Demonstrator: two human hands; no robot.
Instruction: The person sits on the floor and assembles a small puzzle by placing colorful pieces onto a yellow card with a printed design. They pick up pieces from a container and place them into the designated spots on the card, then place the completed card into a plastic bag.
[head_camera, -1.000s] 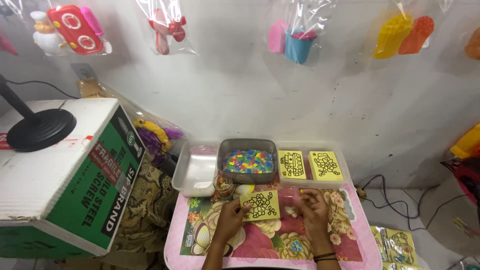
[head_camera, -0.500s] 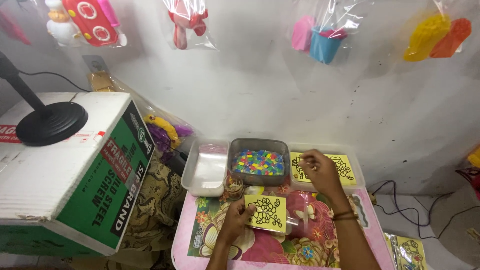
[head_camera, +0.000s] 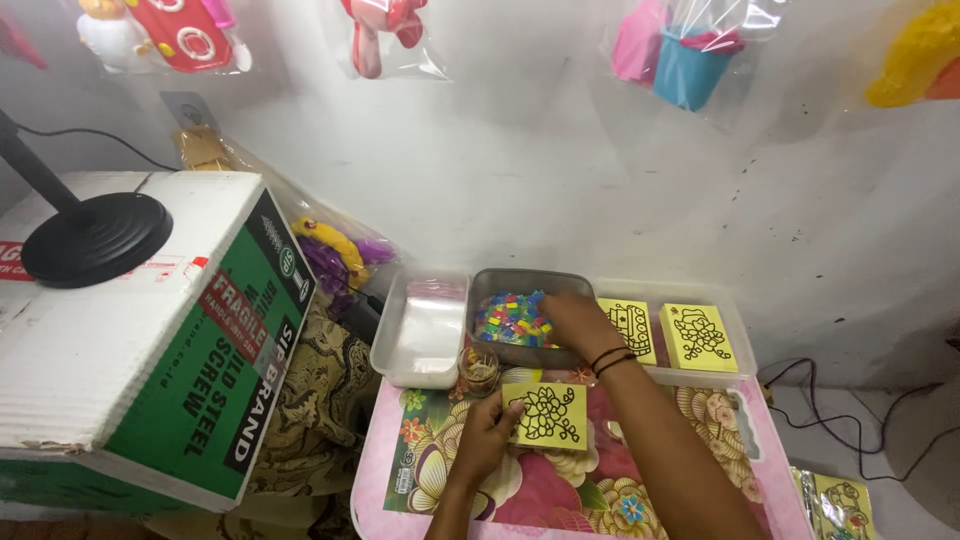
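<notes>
Left hand (head_camera: 487, 437): low centre of frame, fingers pinching the left edge of a yellow card (head_camera: 546, 414) with a black line drawing.
Right hand (head_camera: 572, 318): just above, reaching into the grey tub (head_camera: 528, 283) of coloured pieces (head_camera: 512, 322); cannot tell whether it grips.
Card: above the floral pink table (head_camera: 400, 462), near its back edge.
Open room: bare tabletop toward the lower right.
Left of tub: clear tray (head_camera: 425, 335).
Frame left: cardboard box (head_camera: 140, 340) beside the table.

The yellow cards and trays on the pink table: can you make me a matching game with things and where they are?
Things:
1. yellow card
2. right hand
3. clear tray
4. black lamp base

Places:
A. on top of the big box
B. reaching into the grey tray of colourful pieces
C. held by the left hand
D. left of the grey tray

Pairs: 1-C, 2-B, 3-D, 4-A
</notes>
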